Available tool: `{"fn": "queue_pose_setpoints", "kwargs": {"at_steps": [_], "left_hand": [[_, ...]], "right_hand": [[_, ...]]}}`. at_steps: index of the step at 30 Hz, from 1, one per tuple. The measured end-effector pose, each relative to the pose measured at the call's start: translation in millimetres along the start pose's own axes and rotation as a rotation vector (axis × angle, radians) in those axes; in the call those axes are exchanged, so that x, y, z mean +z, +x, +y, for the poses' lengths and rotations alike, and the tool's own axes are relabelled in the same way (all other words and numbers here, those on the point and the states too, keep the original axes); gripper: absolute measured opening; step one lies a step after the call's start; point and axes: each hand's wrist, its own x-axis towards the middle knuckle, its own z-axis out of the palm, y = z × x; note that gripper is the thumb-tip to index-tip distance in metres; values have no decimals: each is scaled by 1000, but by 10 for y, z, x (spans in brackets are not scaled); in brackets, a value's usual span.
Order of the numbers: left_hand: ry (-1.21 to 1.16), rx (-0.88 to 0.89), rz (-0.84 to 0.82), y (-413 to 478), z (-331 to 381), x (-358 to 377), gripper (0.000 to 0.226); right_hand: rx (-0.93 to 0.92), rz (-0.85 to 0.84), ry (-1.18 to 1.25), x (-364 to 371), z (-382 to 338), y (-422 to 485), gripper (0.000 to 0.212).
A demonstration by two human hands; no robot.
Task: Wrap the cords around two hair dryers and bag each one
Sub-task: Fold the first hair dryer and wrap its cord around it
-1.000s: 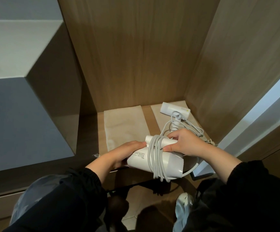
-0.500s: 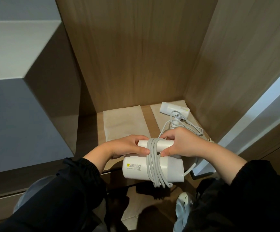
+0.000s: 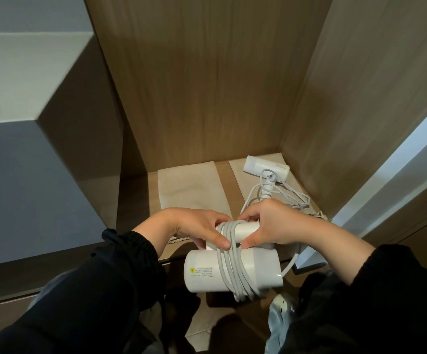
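I hold a white hair dryer (image 3: 258,269) over the front edge of the wooden shelf, its barrel lying sideways. Its grey cord (image 3: 229,267) is wound in several loops around barrel and folded handle. My left hand (image 3: 194,226) grips the handle's left end with the thumb on the loops. My right hand (image 3: 271,223) grips the handle's right end. A loose length of cord trails off to the right. A second white hair dryer (image 3: 263,167) lies at the back right of the shelf, its cord (image 3: 289,198) loose beside it. A beige bag (image 3: 192,190) lies flat at the shelf's middle, another (image 3: 238,175) under the second dryer.
The shelf sits in a wooden alcove with a back panel (image 3: 207,85) and a right side panel (image 3: 360,98). A grey cabinet (image 3: 28,162) stands at the left. A braided drawstring (image 3: 179,240) shows under my left wrist. My legs and a white shoe (image 3: 281,312) are below.
The wrapped dryer has come toward me and dropped slightly off the shelf's edge. Both hands have shifted onto the handle, pressing the cord loops together.
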Motion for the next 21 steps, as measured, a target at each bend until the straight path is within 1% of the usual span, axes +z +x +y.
{"fn": "queue_pose_setpoints", "kwargs": {"at_steps": [3, 7, 12, 17, 21], "left_hand": [[18, 19, 11, 8, -6, 29, 79], [75, 19, 84, 33, 11, 66, 72], [128, 22, 173, 53, 37, 86, 49], [110, 37, 260, 82, 31, 130, 57], [74, 60, 274, 77, 47, 145, 46]], "right_hand": [[4, -2, -30, -9, -23, 10, 53], [8, 0, -84, 4, -22, 46, 57], [-3, -36, -92, -13, -9, 52, 51], [-4, -62, -111, -52, 20, 74, 48], [-11, -61, -94, -66, 45, 83, 44]]}}
